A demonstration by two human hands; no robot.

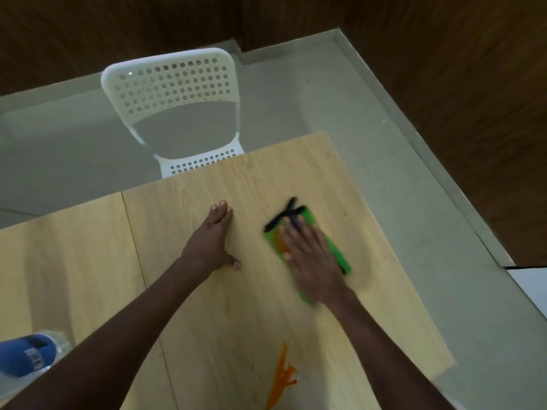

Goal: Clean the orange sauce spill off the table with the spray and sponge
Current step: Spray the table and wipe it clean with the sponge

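My right hand [313, 258] lies flat, fingers straight, pressing a green sponge [337, 253] onto the light wooden table [183, 291]. The sponge has a black edge and orange smears on its left part; it looks blurred. My left hand [213, 241] rests flat on the table to the left of the sponge, fingers together and thumb out. An orange sauce streak [281, 380] lies on the table near the bottom of the view, between my forearms. A spray bottle with a blue head [26, 353] stands at the lower left, partly hidden by my left arm.
A white perforated chair [174, 93] stands at the table's far edge. Grey floor [384, 173] runs along the table's right edge, bounded by dark wooden walls [473, 99]. A seam crosses the tabletop left of my left hand.
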